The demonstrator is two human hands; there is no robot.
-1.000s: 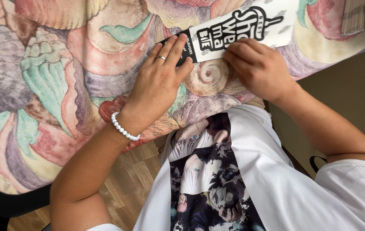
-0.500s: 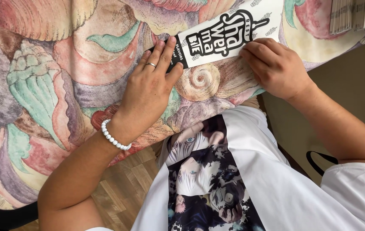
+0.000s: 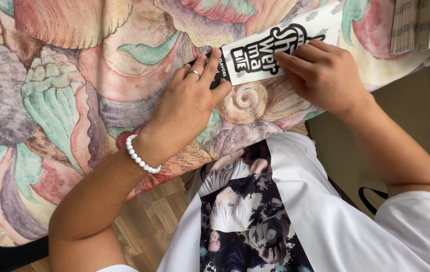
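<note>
A flat black-and-white paper sleeve is seen lying on a cloth printed with seashells, toward one o'clock in the view. Its dark left end is pressed down by the left hand, whose fingers are stretched flat; a ring and a white bead bracelet are worn. The sleeve's lower edge is pinched by the curled fingers of the right hand. A stack of similar sleeves is seen at two o'clock.
</note>
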